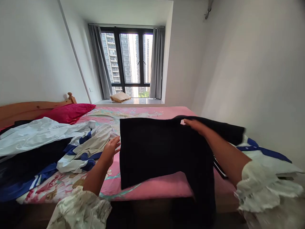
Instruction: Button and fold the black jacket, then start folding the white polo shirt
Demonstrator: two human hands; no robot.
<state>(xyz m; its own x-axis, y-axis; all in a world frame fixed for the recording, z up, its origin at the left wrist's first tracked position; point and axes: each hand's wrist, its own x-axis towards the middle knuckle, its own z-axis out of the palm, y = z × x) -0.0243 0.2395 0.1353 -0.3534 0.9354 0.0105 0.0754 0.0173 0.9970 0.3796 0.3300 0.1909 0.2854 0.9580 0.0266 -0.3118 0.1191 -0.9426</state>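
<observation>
Black garment [154,149], top edge pinched by right hand [195,125], left hand [111,150] (fingers spread) beside

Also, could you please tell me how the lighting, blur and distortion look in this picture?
Head view: daylight blows out the middle of the window; the black garment reads as a flat dark patch with little fold detail; the frilled sleeves at the bottom edge are smeared, while the right hand and left hand look fairly sharp; the wide lens tilts the walls.

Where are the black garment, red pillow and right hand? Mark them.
black garment [154,149], head view, flat front panel.
red pillow [69,112], head view, top face.
right hand [196,125], head view, back of hand.
</observation>
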